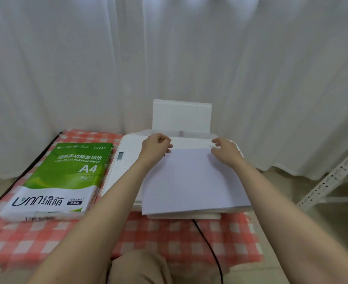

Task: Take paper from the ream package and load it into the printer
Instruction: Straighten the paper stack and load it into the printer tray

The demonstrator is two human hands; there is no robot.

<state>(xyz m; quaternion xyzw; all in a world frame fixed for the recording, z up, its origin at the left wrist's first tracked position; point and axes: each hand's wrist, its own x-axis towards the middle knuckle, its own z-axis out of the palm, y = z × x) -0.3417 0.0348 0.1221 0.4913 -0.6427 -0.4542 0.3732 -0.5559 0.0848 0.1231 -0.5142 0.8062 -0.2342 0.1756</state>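
A: What sits at the left of the frame?

B: The ream (60,181), a green and white A4 pack, flat on the checked cloth (179,238) over the worktop, just beside the printer (124,160).

A: And at centre?

B: The white printer, its rear tray (181,115) upright against the curtain (169,48). A stack of paper (191,181) lies over the printer's top, its near edge overhanging the front and its far edge toward the tray.

A: The hands?

B: The left hand (155,148) is at the paper's far left corner, fingers (167,142) curled and pinched on the edge. The right hand (226,150) is at the far right corner, fingers (216,144) bent and a little apart, resting on the sheet; whether they grip it I cannot tell.

A: Anything lower down or to the right?

B: A black cable (210,247) runs from under the printer toward the bottom edge. A white perforated rack (332,181) stands at the far right.
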